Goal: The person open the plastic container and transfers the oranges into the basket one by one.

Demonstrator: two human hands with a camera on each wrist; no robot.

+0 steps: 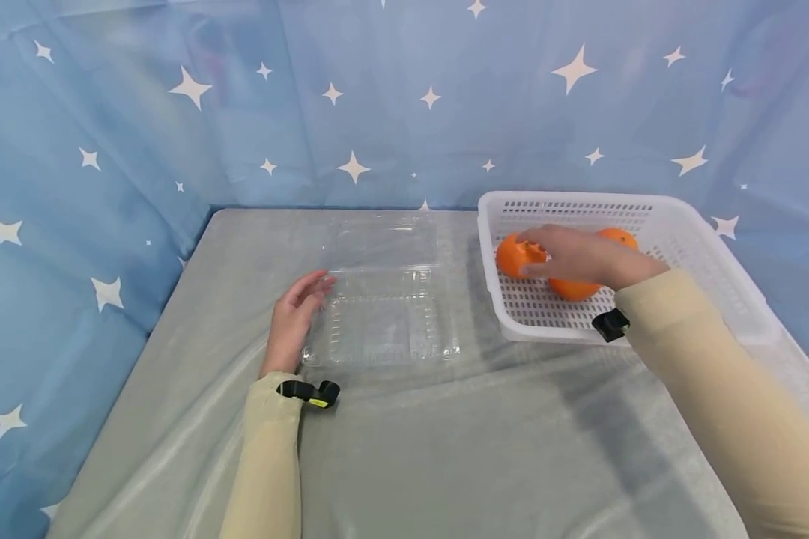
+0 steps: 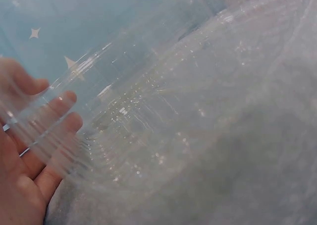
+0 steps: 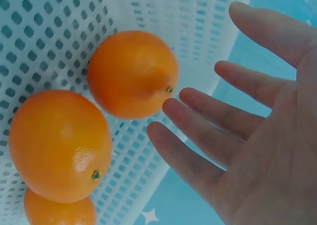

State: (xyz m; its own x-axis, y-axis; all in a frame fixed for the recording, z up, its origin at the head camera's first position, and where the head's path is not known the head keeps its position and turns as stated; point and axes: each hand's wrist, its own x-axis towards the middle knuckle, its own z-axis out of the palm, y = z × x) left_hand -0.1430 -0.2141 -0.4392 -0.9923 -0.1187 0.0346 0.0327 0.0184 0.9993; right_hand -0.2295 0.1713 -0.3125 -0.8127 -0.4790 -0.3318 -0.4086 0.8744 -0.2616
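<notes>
A clear plastic clamshell container (image 1: 384, 322) lies on the table with its lid (image 1: 384, 243) folded back toward the curtain. My left hand (image 1: 295, 318) is at the container's left side, its fingers relaxed; in the left wrist view the fingers (image 2: 59, 131) show behind the clear wall. Over the white basket, my right hand (image 1: 576, 254) reaches with fingers spread and holds nothing. Its fingertips are right by the leftmost orange (image 1: 508, 257). In the right wrist view three oranges lie in the basket: one near the fingertips (image 3: 171, 106), a second orange (image 3: 59, 140), and a third orange (image 3: 59, 212) partly hidden.
The white perforated basket (image 1: 688, 299) stands at the table's back right, its rim raised around the oranges. A grey cloth (image 1: 411, 449) with some creases covers the table. Behind hangs a blue curtain (image 1: 391, 90) with white stars, right along the back edge.
</notes>
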